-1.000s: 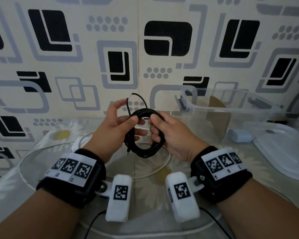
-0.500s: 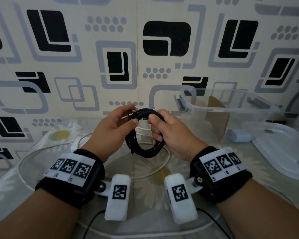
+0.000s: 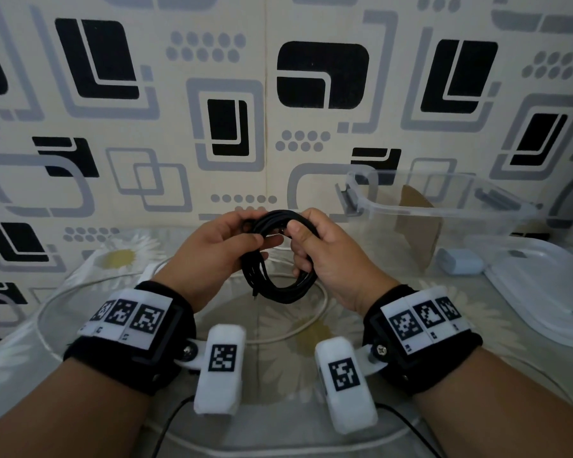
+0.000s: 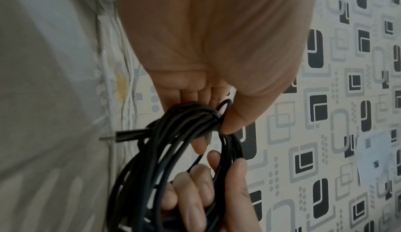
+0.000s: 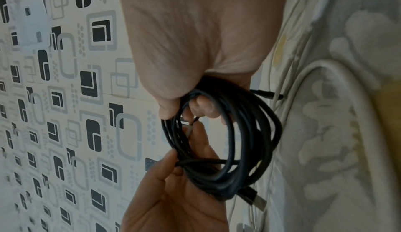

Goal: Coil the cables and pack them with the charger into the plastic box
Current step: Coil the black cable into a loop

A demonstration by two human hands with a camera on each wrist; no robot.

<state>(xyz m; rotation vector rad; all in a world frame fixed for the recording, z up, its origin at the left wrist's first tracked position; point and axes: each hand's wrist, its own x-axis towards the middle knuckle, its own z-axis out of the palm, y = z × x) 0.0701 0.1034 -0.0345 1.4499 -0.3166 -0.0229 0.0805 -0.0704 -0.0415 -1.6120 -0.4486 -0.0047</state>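
Observation:
A coiled black cable [image 3: 278, 285] hangs above the table between both hands. My left hand [image 3: 225, 246] pinches the coil's top left with thumb and fingers [image 4: 236, 115]. My right hand [image 3: 315, 246] grips the coil's right side, fingers curled through the loop [image 5: 201, 107]. A USB plug [image 5: 256, 201] sticks out of the coil [image 5: 238, 150]. A white cable [image 3: 311, 328] lies in loose loops on the table under the hands. The pale blue charger [image 3: 457, 262] sits on the table right of the hands. The clear plastic box [image 3: 444, 209] stands open behind it.
The box's clear lid [image 3: 543, 292] lies flat at the right edge of the table. A patterned wall [image 3: 212, 94] rises just behind the table. The tabletop [image 3: 63, 325] has a daisy-print cloth under a round glass sheet.
The loose end that stuck up above the coil has been brought down into the bundle. Both hands have closed in on the top of the coil.

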